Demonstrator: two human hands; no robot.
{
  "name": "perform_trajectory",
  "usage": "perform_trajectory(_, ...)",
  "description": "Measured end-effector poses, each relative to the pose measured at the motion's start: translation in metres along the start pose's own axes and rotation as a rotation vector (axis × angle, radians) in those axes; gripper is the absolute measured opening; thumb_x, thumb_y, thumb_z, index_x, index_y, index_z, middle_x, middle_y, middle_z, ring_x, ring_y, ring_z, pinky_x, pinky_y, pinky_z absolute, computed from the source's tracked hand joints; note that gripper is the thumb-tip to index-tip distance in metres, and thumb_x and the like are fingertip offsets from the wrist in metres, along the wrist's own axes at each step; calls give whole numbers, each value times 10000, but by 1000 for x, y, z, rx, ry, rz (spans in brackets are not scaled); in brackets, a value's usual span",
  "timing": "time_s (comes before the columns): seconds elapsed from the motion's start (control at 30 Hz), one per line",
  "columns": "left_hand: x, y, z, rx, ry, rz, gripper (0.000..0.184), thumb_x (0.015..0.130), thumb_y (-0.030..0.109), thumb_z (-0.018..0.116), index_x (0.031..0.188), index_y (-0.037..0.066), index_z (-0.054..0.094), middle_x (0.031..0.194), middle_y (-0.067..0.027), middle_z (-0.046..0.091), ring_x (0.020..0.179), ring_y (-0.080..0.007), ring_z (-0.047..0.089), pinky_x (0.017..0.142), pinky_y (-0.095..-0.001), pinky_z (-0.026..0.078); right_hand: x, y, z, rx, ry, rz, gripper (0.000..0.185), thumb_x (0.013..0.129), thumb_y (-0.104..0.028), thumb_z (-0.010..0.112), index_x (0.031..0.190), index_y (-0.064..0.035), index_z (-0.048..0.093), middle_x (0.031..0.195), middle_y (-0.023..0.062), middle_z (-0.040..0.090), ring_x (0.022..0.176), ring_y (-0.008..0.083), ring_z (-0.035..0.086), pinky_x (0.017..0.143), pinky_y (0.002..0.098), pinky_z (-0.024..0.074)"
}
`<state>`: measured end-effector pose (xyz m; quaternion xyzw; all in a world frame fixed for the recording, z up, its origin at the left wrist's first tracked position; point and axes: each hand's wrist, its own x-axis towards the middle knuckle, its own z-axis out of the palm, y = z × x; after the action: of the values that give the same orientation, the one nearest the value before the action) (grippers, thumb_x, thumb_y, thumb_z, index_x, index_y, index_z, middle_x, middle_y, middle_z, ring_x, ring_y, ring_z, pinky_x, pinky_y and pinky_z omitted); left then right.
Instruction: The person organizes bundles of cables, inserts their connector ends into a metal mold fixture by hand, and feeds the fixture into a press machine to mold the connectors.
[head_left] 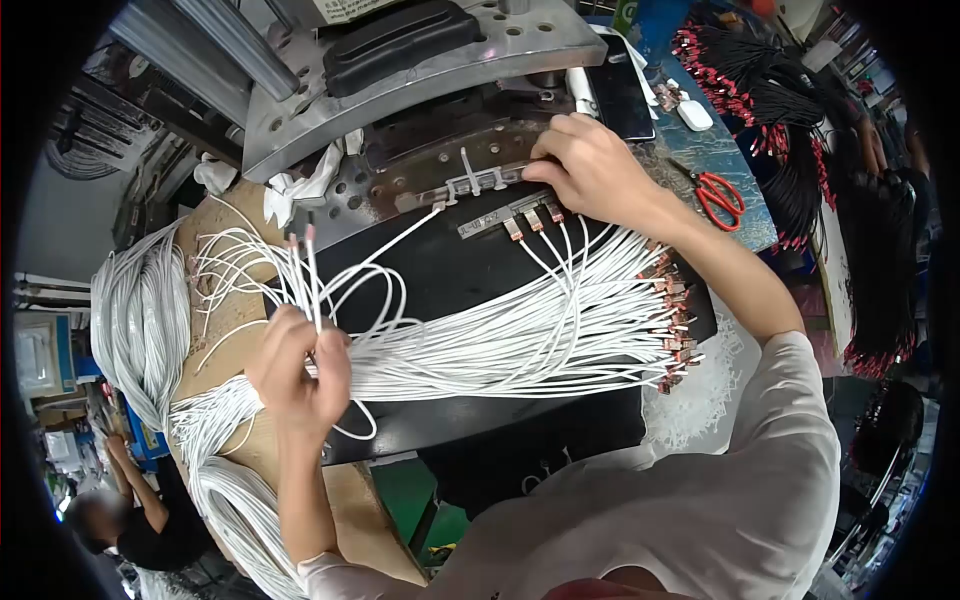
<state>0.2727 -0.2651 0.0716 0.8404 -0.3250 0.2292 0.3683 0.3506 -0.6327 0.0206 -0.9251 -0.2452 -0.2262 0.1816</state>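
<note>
My left hand (pixel 298 368) is closed around a few white cables (pixel 312 270), whose tips stick up above the thumb. Past it lies a wide bundle of white cables (pixel 500 340) on a black surface, with reddish metal connectors (pixel 675 320) at its right end. My right hand (pixel 592 165) pinches at the right end of a metal mold insert (pixel 465 186); its fingertips hide whatever is between them. From the insert's left part one white cable runs down toward the left hand. Just below, a marked metal bar (pixel 488 222) holds several cable connectors.
A heavy press plate (pixel 420 65) overhangs the work at the back. Red-handled snips (pixel 718 200) and a phone (pixel 622 95) lie to the right. Coiled white cables (pixel 145 315) sit at left, black cables (pixel 800 110) at far right. Another person (pixel 140 520) is at lower left.
</note>
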Motion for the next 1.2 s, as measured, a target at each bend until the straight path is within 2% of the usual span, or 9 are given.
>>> perform_trajectory(0.23, -37, 57, -39, 357, -218, 255, 62, 831, 76, 678, 844, 16, 668, 696, -88, 603, 617, -240, 567, 540, -306, 447, 23, 24, 9, -203, -36, -141, 244, 840, -245, 786, 936, -27, 733, 868, 108, 668, 911, 319, 660, 827, 427, 531)
perform_trajectory(0.33, -30, -12, -55, 172, 303, 197, 221, 1001, 41, 481, 947, -16, 687, 878, -115, 691, 722, -186, 630, 638, -291, 496, 46, 1, -1, 235, -207, 40, 259, 836, -183, 776, 1042, -31, 736, 901, 146, 721, 911, 338, 702, 808, 433, 543)
perform_trajectory(0.43, 7, -123, -108, 104, 307, -524, 376, 1102, 259, 481, 1113, -61, 677, 1018, -127, 710, 964, -190, 642, 885, -311, 475, 59, -8, 15, 224, -214, -39, 163, 894, -87, 676, 1018, 18, 698, 870, 208, 707, 875, 389, 695, 805, 451, 531)
perform_trajectory(0.5, 3, -168, -135, 535, 143, -808, 536, 1069, 376, 537, 1411, -36, 555, 1320, -246, 626, 1216, -377, 592, 1047, -420, 438, 41, -13, -16, 371, -193, -86, 129, 934, -94, 649, 966, 30, 646, 840, 177, 672, 816, 335, 675, 762, 405, 515)
perform_trajectory(0.6, -9, -94, -80, 840, 139, -238, 500, 1017, 280, 636, 1378, -55, 550, 1344, -268, 587, 1228, -436, 566, 1063, -469, 432, 7, 21, -95, 761, -836, 185, 170, 981, -139, 699, 1013, 27, 707, 817, 5, 657, 793, 64, 606, 671, 235, 475)
perform_trajectory(0.63, 3, -33, -27, 587, 99, -197, 439, 987, 210, 669, 1328, -50, 576, 1320, -245, 598, 1221, -414, 576, 1059, -477, 435, 2, 24, -102, 654, -831, 409, 242, 938, -174, 745, 1088, 12, 708, 906, 36, 660, 857, 120, 619, 747, 283, 495)
perform_trajectory(0.83, 25, 100, 141, 153, -385, -15, 618, 932, 465, 699, 1275, -41, 609, 1303, -230, 564, 1198, -401, 540, 956, -529, 437, -28, 21, -42, -9, -480, -8, 300, 887, -110, 724, 1156, -6, 643, 1048, 139, 622, 1015, 345, 606, 910, 457, 469)
perform_trajectory(1.0, 37, 95, 158, 247, -511, -132, 580, 935, 496, 681, 1119, -52, 634, 1116, -233, 610, 1041, -430, 607, 777, -552, 488, -9, -6, -41, 520, -724, 253, 241, 1016, -64, 544, 1230, 26, 608, 1102, 133, 676, 997, 257, 644, 882, 357, 497)
perform_trajectory(1.2, 62, 65, 158, 249, -195, -1, 300, 928, 281, 712, 907, -13, 657, 930, -173, 605, 853, -364, 618, 732, -459, 506, 57, 32, 5, 509, -224, 292, 304, 1004, -123, 608, 1274, 12, 646, 1110, 112, 706, 1048, 166, 628, 934, 322, 500)
